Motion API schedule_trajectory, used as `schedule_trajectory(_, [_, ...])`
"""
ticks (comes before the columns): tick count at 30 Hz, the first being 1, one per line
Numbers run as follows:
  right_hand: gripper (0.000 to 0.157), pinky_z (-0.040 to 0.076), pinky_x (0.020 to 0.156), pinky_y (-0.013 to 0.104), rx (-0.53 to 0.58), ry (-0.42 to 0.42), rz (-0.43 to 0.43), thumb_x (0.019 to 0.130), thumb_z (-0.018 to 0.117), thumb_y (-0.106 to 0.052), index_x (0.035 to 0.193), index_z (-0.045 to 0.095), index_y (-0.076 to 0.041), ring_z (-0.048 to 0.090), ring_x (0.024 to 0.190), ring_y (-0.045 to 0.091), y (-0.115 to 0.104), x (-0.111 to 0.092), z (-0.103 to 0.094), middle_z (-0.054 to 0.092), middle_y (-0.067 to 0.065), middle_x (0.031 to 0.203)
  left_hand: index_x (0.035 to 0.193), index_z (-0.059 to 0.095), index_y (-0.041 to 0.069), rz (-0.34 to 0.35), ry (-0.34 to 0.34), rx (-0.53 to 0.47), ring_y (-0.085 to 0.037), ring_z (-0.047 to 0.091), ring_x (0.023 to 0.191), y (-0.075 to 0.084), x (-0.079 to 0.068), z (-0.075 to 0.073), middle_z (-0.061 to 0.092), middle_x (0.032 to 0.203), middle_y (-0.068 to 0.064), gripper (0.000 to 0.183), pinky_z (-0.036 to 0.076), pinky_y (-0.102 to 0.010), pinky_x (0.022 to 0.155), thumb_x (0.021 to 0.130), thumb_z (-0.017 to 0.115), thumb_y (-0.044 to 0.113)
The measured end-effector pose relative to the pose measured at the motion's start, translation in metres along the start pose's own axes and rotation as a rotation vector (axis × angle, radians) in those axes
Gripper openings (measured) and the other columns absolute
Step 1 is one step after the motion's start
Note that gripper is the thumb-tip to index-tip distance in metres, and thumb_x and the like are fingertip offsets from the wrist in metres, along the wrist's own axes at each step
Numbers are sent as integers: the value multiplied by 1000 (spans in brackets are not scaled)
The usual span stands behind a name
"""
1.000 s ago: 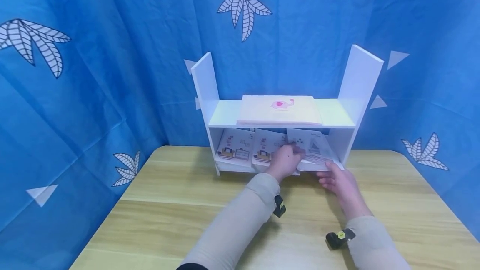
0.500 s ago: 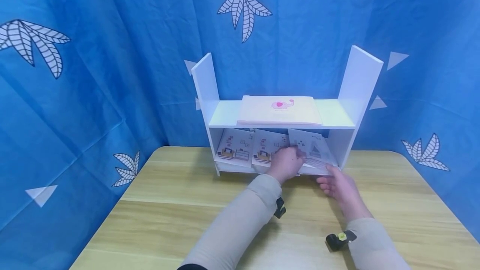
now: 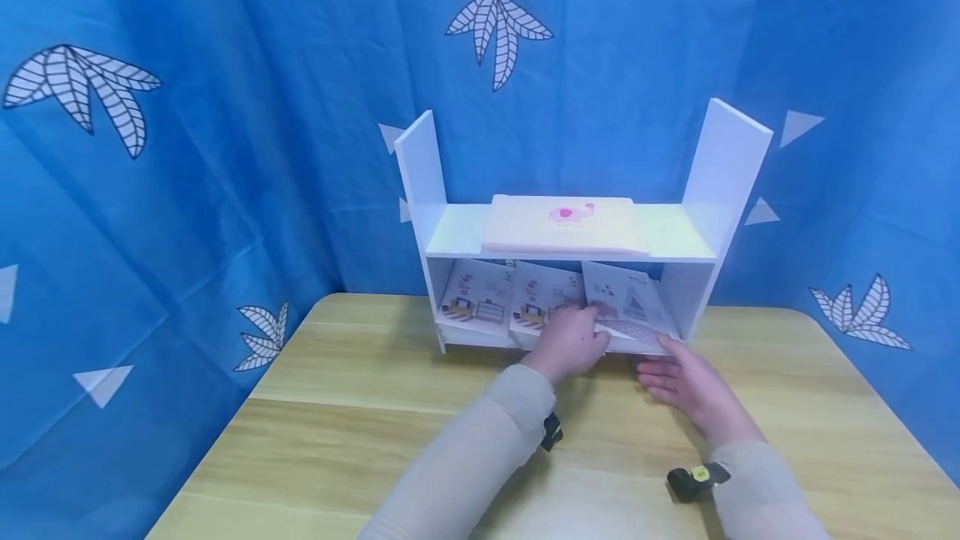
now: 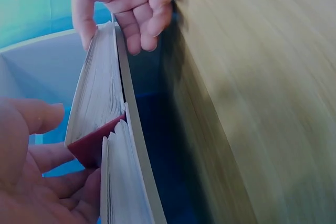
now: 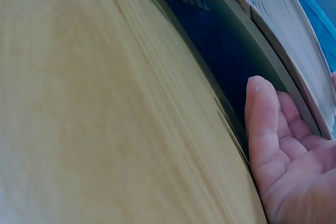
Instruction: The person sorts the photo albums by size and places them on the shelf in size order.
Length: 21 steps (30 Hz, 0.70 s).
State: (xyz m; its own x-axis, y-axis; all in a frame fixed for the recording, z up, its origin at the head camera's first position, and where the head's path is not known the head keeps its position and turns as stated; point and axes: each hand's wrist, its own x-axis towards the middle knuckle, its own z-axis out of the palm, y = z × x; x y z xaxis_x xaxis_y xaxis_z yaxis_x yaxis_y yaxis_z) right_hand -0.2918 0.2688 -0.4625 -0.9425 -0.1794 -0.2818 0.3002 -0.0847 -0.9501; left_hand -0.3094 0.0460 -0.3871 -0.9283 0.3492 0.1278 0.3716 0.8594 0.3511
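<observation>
Three pale illustrated books lie side by side in the lower compartment of a white shelf (image 3: 735,182). In the head view, my left hand (image 3: 568,343) reaches to the left side of the rightmost book (image 3: 637,294). The left wrist view shows its fingers at the book's red spine (image 4: 94,142), with the top digit apart from the cover. At the book's front right corner, the thumb of my right hand (image 3: 697,386) touches the page edge. Its other fingers extend loosely below, by the shelf's front edge. The middle book (image 3: 546,280) is partly hidden behind my left hand.
The left book (image 3: 476,290) lies against the shelf's left side. A pale item with a pink elephant (image 3: 566,227) lies on the upper board. Wooden tabletop (image 3: 360,407) spreads in front, and a blue patterned curtain (image 3: 622,65) hangs behind.
The head view has shifted slightly. My left hand's fingers have loosened and spread at the book's left side. My right hand stays near the book's right corner.
</observation>
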Motion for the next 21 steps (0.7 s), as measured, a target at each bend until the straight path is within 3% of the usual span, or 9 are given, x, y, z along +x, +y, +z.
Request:
schedule_trajectory(10, [85,55,94,43,-43,-61,-53,104,43,-57,155,17,6,65,111,33,-4,7,-5,54,33,134,147,53,15,101,9,198,-21,51,133,-11,-18,-8,57,144,-1,50,34,-37,116,103,54,38])
schedule_trajectory(16, [88,55,94,42,-148,-85,-45,104,42,-59,147,29,17,65,111,34,-8,1,-6,55,34,133,144,56,12,141,23,287,-22,50,134,-26,-36,-17,57,144,-3,52,35,-40,116,101,57,41])
schedule_trajectory(21, [77,56,92,45,-234,-93,-22,106,43,-51,144,36,16,65,111,38,-11,-13,-6,57,33,131,146,53,11,155,15,347,-26,45,139,-48,-56,-22,51,149,-8,56,31,-45,118,100,58,43])
